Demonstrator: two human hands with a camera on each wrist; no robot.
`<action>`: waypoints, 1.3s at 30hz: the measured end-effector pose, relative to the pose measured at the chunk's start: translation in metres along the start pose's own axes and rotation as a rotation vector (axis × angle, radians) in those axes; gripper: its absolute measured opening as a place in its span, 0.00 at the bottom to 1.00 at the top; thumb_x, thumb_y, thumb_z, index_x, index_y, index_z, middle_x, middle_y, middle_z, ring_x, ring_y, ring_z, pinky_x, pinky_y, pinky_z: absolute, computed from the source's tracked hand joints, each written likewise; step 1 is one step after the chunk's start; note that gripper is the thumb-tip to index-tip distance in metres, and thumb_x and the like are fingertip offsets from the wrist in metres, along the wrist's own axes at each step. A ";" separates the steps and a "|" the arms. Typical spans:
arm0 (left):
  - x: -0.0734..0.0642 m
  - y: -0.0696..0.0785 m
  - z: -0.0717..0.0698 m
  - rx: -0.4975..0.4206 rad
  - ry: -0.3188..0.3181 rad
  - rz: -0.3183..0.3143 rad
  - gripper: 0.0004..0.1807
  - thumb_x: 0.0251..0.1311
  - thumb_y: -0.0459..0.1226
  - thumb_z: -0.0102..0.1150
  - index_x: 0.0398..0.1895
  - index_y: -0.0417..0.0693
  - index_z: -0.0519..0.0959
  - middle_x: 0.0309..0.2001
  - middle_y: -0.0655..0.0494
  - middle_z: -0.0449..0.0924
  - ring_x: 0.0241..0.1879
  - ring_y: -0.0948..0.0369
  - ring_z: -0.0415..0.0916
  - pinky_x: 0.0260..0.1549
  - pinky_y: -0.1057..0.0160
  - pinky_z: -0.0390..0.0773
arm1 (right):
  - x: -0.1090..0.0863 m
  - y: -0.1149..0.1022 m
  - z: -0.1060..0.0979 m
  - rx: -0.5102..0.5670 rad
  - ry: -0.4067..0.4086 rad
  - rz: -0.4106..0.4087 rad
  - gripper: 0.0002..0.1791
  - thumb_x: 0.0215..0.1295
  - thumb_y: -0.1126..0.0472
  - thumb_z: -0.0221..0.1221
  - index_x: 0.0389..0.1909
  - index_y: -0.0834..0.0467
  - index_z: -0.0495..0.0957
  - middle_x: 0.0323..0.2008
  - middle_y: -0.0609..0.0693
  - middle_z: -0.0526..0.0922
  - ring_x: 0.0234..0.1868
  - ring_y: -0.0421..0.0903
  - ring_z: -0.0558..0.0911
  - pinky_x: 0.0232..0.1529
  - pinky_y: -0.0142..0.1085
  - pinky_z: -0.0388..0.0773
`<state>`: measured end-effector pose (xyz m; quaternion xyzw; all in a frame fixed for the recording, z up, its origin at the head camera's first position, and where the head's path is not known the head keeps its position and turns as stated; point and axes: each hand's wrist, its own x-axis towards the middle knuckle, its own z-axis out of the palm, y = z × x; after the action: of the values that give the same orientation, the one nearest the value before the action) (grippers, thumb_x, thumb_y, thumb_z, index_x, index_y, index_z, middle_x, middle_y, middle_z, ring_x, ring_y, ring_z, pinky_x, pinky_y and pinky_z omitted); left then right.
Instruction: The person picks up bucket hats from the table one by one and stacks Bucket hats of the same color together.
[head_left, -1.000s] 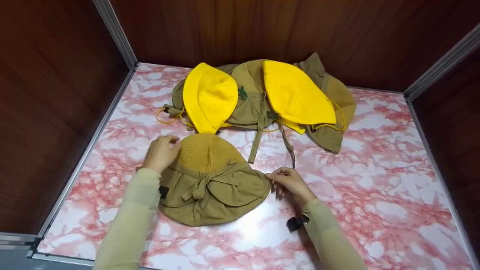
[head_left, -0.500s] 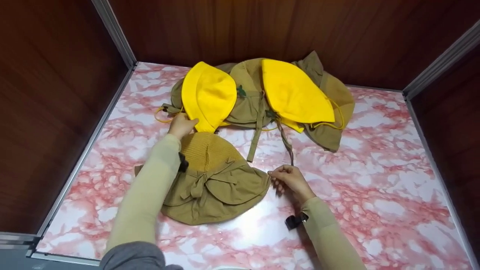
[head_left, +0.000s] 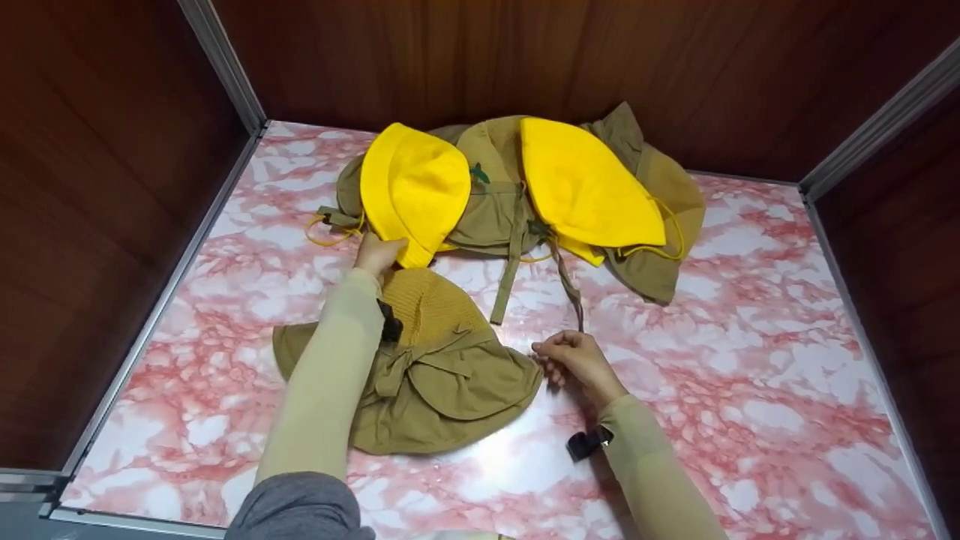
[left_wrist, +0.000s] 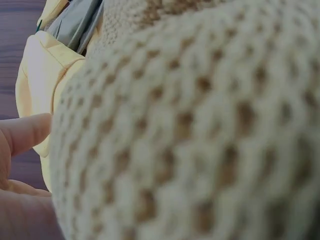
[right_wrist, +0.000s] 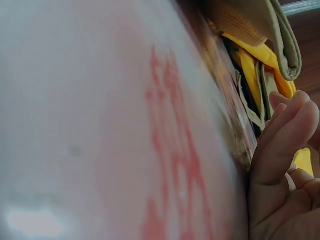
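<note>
My left hand (head_left: pixel 379 253) pinches the lower brim of the left yellow bucket hat (head_left: pixel 424 184); the thumb lies over the cloth and the other fingers are hidden. In the left wrist view, blurred woven mesh (left_wrist: pixel 185 135) covers most of the picture, with fingers (left_wrist: pixel 25 135) at the left edge. An olive sun hat (head_left: pixel 457 375) with a mustard knit crown and a tied bow lies in front, partly behind my left forearm. By its right brim edge, my right hand (head_left: pixel 583 364) is loosely bent and holds nothing, its fingertips just off the cloth.
A second yellow hat (head_left: pixel 589 187) with a cord lies on several olive hats (head_left: pixel 671 202) along the back panel (head_left: pixel 480 60). Olive straps (head_left: pixel 508 281) trail forward. Dark panels with metal edges (head_left: pixel 172 292) enclose the pink-and-white marbled table (head_left: pixel 750 360).
My left hand has moved from the olive hat's crown up to the yellow hat's brim and taken hold of it. My right hand has let go of the olive brim.
</note>
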<state>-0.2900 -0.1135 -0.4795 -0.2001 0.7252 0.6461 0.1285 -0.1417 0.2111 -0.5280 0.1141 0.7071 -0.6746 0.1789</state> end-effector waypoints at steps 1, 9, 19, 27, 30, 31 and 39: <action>-0.003 0.002 0.001 -0.015 -0.003 0.002 0.35 0.67 0.33 0.52 0.74 0.35 0.52 0.73 0.41 0.58 0.70 0.51 0.60 0.70 0.60 0.64 | 0.000 0.000 0.000 0.001 0.000 0.000 0.08 0.61 0.63 0.66 0.28 0.60 0.76 0.16 0.46 0.77 0.12 0.38 0.71 0.13 0.28 0.71; -0.009 0.010 0.003 -0.065 -0.020 -0.060 0.36 0.66 0.34 0.57 0.74 0.41 0.54 0.63 0.45 0.66 0.55 0.55 0.69 0.53 0.66 0.73 | -0.002 0.000 -0.001 0.024 -0.010 -0.004 0.09 0.61 0.64 0.66 0.28 0.60 0.75 0.16 0.46 0.77 0.12 0.38 0.71 0.13 0.28 0.71; -0.025 0.019 -0.007 -0.155 -0.043 -0.163 0.33 0.62 0.35 0.64 0.67 0.39 0.60 0.23 0.56 0.73 0.17 0.63 0.68 0.26 0.66 0.74 | -0.003 -0.001 -0.002 0.049 -0.045 -0.012 0.10 0.62 0.64 0.66 0.30 0.62 0.74 0.16 0.47 0.78 0.13 0.38 0.73 0.13 0.28 0.72; -0.021 0.019 -0.003 -0.274 0.062 -0.056 0.32 0.62 0.34 0.63 0.67 0.36 0.63 0.52 0.50 0.71 0.49 0.57 0.73 0.60 0.61 0.73 | -0.002 0.001 -0.002 0.045 -0.033 -0.006 0.10 0.61 0.64 0.66 0.30 0.61 0.73 0.17 0.47 0.78 0.13 0.38 0.72 0.14 0.28 0.72; -0.018 0.021 0.000 -0.317 0.069 -0.004 0.33 0.65 0.40 0.61 0.69 0.38 0.61 0.65 0.46 0.66 0.61 0.53 0.70 0.63 0.60 0.72 | -0.002 0.001 -0.003 0.039 -0.028 -0.009 0.10 0.61 0.63 0.67 0.30 0.61 0.74 0.17 0.47 0.78 0.13 0.38 0.72 0.14 0.28 0.72; -0.018 0.021 0.001 -0.341 0.062 0.007 0.34 0.66 0.43 0.59 0.70 0.41 0.60 0.67 0.45 0.65 0.62 0.52 0.70 0.62 0.59 0.73 | -0.001 0.001 -0.003 0.040 -0.028 -0.010 0.10 0.61 0.63 0.67 0.30 0.61 0.74 0.17 0.47 0.77 0.13 0.38 0.72 0.14 0.28 0.72; -0.022 0.028 0.014 -0.570 -0.070 0.105 0.28 0.69 0.41 0.56 0.70 0.53 0.61 0.56 0.52 0.72 0.50 0.55 0.76 0.45 0.57 0.81 | 0.000 0.002 0.000 0.057 -0.029 -0.007 0.10 0.61 0.64 0.67 0.29 0.60 0.73 0.16 0.47 0.77 0.12 0.38 0.72 0.13 0.28 0.72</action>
<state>-0.2840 -0.0947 -0.4466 -0.1680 0.5189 0.8361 0.0587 -0.1410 0.2111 -0.5297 0.1069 0.6854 -0.6966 0.1832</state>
